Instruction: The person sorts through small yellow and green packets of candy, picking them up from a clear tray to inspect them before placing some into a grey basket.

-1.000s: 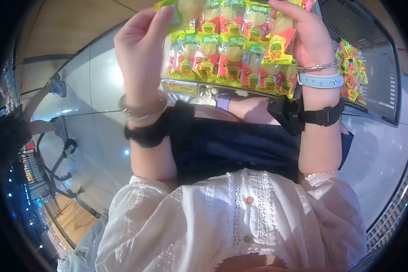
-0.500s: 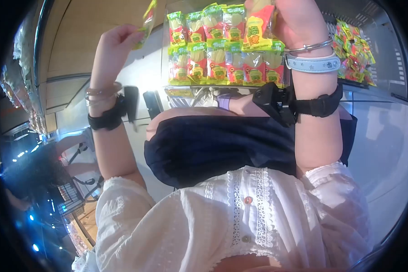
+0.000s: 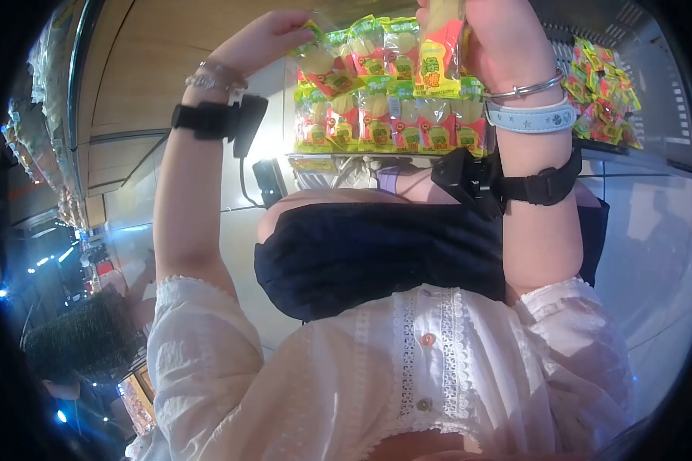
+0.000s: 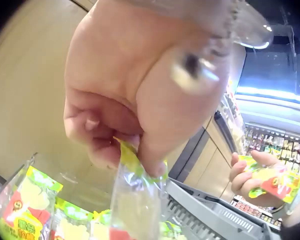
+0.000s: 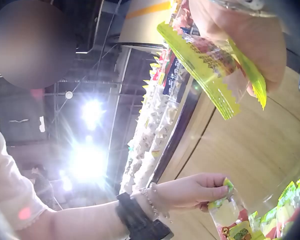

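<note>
Right hand (image 3: 507, 38) cut off at top edge, shelf goods (image 4: 285, 155) too small to read

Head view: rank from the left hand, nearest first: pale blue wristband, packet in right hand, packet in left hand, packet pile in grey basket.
1. Left packet: pinched in the left hand.
2. Right packet: to the right, in the right hand.
3. Wristband: further right, on the right wrist.
4. Packet pile: far right, in the grey basket.
</note>
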A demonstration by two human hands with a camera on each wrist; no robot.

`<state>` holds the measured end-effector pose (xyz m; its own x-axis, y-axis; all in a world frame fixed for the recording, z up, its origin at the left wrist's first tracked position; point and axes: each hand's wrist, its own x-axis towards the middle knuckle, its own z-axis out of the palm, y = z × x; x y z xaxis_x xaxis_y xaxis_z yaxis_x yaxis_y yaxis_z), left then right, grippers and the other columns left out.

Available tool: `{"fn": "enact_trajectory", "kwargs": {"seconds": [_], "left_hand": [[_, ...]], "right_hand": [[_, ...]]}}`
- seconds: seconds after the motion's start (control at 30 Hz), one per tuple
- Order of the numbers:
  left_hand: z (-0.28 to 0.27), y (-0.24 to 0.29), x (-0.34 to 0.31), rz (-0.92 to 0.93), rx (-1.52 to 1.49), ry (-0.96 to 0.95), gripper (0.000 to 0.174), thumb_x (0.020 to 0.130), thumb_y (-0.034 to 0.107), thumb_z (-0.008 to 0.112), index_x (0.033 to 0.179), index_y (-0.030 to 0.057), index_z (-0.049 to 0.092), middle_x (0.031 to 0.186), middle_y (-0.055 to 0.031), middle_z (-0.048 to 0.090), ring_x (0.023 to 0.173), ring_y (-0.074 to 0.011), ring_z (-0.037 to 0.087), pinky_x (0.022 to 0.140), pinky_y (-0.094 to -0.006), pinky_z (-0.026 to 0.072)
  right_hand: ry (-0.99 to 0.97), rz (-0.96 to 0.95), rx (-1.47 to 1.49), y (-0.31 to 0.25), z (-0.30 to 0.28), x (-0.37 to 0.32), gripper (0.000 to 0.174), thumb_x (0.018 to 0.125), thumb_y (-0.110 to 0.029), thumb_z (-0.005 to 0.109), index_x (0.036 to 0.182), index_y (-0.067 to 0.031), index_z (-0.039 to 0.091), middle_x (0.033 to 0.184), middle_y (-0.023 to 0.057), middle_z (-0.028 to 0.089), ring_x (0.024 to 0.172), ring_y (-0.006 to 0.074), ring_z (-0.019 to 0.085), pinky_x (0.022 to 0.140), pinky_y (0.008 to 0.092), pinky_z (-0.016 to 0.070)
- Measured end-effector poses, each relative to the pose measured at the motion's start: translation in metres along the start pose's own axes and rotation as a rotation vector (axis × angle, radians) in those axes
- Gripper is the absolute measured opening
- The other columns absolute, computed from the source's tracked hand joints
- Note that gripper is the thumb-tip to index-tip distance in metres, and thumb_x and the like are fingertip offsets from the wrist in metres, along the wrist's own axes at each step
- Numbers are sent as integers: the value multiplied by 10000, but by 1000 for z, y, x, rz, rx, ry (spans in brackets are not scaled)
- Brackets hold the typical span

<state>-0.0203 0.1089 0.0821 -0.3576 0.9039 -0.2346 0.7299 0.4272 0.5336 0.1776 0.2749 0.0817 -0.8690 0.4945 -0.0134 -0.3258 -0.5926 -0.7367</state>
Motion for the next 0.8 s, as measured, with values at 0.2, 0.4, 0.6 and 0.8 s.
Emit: {"fn": "enact_trajectory", "kwargs": {"seconds": [0.2,0.4,0.6,0.8], "left_hand": [[2,-18,42,36,198,-119,282,859,200,458,1052,1,513,904,-83,586,827,-170,525,778,-281,400],[2,-41,69,18,424,-14,298,846,204,469,1056,-2,518,889,-146,591,828,-253,551,776,-320,417],[10,-50,67,62,370,81,296,828,190,481,1048,-3,527,928,-163,589,873,-281,553,788,-330,417],[17,-53,64,55,402,61,299,811,193,510,1047,10,532,950,-146,580,880,-270,551,784,-329,421]], "right_hand": [[-26,20,-1,4,0,2,209,752,-18,558,948,-15,485,669,37,502,519,122,501,438,228,419],[9,-24,-33,7,2,6,210,749,-9,560,947,-16,491,651,35,503,477,120,494,424,220,413],[37,46,-7,8,8,8,218,743,-6,567,947,-18,493,671,35,514,488,117,501,420,211,406],[3,3,-35,12,5,10,218,742,-6,570,945,-19,494,702,35,518,532,112,510,443,210,409]]}}
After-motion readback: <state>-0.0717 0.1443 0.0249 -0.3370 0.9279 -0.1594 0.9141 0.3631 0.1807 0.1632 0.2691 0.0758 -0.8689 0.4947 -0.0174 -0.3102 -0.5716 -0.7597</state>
